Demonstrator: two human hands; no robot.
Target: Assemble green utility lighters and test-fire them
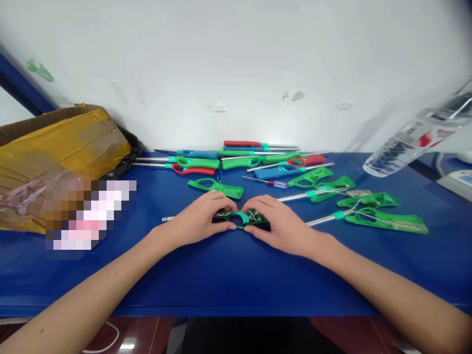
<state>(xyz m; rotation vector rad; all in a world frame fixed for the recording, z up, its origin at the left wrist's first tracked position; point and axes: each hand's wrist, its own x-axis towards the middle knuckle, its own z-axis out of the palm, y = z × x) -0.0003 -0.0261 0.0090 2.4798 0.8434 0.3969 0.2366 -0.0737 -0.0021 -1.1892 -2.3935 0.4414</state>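
Note:
Both of my hands hold one opened green gas lighter at the middle of the blue table. My left hand pinches it by the trigger end, and its metal tube pokes out to the left below that hand. My right hand grips the handle side, where inner parts show between the fingers. Just behind lies a loose green half shell. A screwdriver with a clear purple-red handle rests further back. To the right are opened lighters with wires and inner parts exposed.
Several assembled lighters in red, blue and green lie along the wall. At left stands a taped cardboard box with black plastic beside it. A tilted water bottle and a white device are at right. The blue table's front edge is near me.

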